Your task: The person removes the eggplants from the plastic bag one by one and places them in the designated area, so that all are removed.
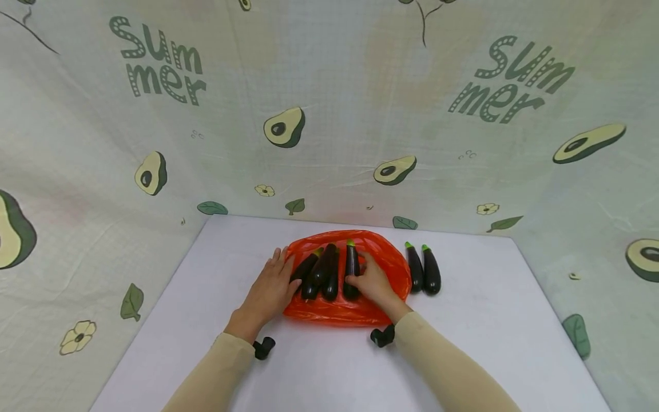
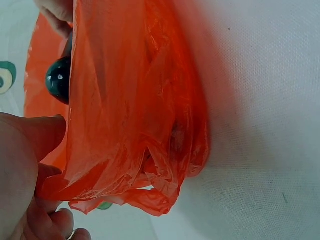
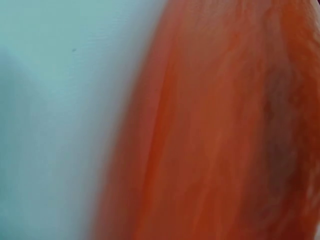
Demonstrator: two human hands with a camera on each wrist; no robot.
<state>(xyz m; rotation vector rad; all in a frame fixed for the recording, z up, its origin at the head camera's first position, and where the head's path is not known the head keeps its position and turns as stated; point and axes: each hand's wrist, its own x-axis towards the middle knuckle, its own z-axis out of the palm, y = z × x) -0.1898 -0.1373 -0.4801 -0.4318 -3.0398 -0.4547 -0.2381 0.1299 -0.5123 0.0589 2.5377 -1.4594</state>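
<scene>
A red plastic bag (image 1: 334, 316) lies spread open on the table, with several dark eggplants (image 1: 324, 269) side by side in its left half. My right hand (image 1: 376, 283) reaches over the bag's right side and grips one eggplant (image 1: 352, 263), green stem end pointing away from me. At the bag's left edge, my left hand (image 1: 270, 289) holds the rim, thumb on the inner side and fingers outside. The left wrist view shows the bag wall (image 2: 125, 100) and the rounded end of an eggplant (image 2: 59, 80) past it. Red plastic blurs across most of the right wrist view.
Two more eggplants (image 1: 431, 274) lie on the white table (image 1: 473, 320) just right of the bag. A pale cloth (image 1: 334, 74) printed with avocados hangs behind and at both sides. Black wrist camera mounts (image 1: 382, 336) sit under the wrists.
</scene>
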